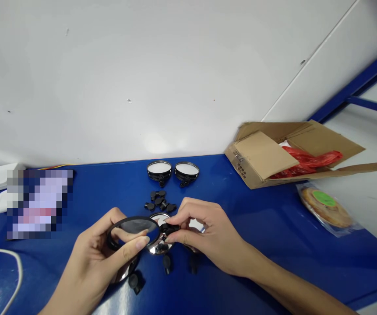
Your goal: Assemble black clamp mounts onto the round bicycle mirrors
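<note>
My left hand grips a round black-rimmed mirror by its edge, thumb on the glass. At the mirror's right side, my right hand pinches a small black joint piece, which meets the rim; whether it is fixed there I cannot tell. Below the hands lie more round mirrors: a chrome-backed one in the middle, another partly hidden under my left hand, and one mostly covered by my right hand. Loose black joint pieces lie nearby, one in front of the chrome mirror and one to its left.
Several black joint pieces are piled beyond my hands. Behind them stand two round mirrors with joints attached. An open cardboard box with a red bag and a wrapped round pastry are at right. A white cable lies left.
</note>
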`<state>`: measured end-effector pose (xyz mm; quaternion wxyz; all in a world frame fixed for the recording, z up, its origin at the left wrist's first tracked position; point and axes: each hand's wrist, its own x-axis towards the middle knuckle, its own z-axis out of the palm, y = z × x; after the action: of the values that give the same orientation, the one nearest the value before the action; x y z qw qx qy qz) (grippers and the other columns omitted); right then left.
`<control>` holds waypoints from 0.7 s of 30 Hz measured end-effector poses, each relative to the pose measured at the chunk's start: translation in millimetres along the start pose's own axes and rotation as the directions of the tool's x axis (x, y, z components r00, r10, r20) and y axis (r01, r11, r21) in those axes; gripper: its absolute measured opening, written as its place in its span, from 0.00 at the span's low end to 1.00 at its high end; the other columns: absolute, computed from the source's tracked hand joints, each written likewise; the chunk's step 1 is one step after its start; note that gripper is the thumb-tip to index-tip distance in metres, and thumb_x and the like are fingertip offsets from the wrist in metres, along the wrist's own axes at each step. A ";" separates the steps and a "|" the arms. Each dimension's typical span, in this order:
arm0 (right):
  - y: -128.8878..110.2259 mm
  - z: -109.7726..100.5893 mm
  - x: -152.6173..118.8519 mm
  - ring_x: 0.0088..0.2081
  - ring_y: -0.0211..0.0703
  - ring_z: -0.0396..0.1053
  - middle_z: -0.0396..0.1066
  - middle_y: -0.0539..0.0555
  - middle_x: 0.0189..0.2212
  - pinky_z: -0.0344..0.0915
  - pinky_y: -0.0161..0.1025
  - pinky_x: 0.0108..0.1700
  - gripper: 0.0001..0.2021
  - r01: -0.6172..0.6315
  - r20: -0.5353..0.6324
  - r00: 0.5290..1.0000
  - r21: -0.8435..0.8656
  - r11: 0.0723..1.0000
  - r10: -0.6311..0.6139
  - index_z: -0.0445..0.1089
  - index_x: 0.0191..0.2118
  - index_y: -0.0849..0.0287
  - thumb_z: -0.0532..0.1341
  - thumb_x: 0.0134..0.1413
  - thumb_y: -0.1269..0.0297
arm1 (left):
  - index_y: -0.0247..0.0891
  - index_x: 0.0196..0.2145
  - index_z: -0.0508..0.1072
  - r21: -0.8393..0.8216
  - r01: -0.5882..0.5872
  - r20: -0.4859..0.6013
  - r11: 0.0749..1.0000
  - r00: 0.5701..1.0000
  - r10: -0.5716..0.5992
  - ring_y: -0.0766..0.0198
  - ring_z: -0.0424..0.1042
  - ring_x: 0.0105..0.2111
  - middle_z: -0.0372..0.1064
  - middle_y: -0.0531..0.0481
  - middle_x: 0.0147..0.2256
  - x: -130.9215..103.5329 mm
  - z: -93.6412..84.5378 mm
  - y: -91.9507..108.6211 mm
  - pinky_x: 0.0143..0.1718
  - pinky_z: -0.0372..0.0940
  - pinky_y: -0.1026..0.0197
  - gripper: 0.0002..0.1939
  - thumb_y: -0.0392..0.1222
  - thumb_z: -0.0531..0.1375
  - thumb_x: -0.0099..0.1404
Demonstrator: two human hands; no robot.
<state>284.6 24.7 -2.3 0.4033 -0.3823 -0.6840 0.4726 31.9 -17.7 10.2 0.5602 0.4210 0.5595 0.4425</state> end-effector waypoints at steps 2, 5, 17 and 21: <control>-0.6 -1.2 0.2 0.36 0.39 0.75 0.77 0.48 0.35 0.72 0.34 0.36 0.07 -0.001 0.018 1.000 0.002 1.000 0.001 0.87 0.43 0.53 0.81 0.64 0.62 | 0.40 0.29 0.74 -0.001 -0.009 0.003 1.000 1.000 0.009 0.71 0.56 0.22 0.65 0.56 0.22 -0.2 0.7 0.2 0.22 0.53 0.70 0.26 0.59 0.82 0.61; -2.7 -2.3 0.4 0.36 0.40 0.76 0.77 0.49 0.36 0.73 0.35 0.37 0.07 -0.014 0.055 0.998 0.008 1.000 0.013 0.87 0.44 0.53 0.81 0.65 0.59 | 0.40 0.30 0.74 -0.036 0.016 0.038 0.999 0.999 -0.015 0.72 0.53 0.23 0.65 0.56 0.22 0.1 2.1 0.9 0.22 0.52 0.70 0.26 0.58 0.82 0.62; -2.4 12.7 -3.4 0.33 0.35 0.74 0.76 0.49 0.36 0.70 0.32 0.34 0.08 0.213 -0.031 0.976 -0.098 0.972 -0.217 0.86 0.50 0.58 0.78 0.69 0.63 | 0.39 0.41 0.83 -0.174 0.132 0.091 0.976 0.989 -0.117 0.63 0.77 0.30 0.83 0.49 0.32 6.1 1.8 5.3 0.33 0.72 0.68 0.23 0.51 0.85 0.56; 1.1 15.9 -4.6 0.33 0.34 0.74 0.76 0.51 0.37 0.73 0.33 0.37 0.09 0.371 -0.010 0.924 -0.226 0.901 -0.383 0.84 0.53 0.62 0.76 0.71 0.68 | 0.38 0.39 0.81 -0.142 0.177 0.103 0.974 0.981 -0.163 0.67 0.71 0.24 0.80 0.50 0.29 9.9 -3.8 3.2 0.24 0.62 0.69 0.22 0.48 0.85 0.56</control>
<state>272.0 15.5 -7.9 0.4609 -0.2976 -0.7817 0.2967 27.8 -7.4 10.8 0.6510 0.3475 0.5326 0.4144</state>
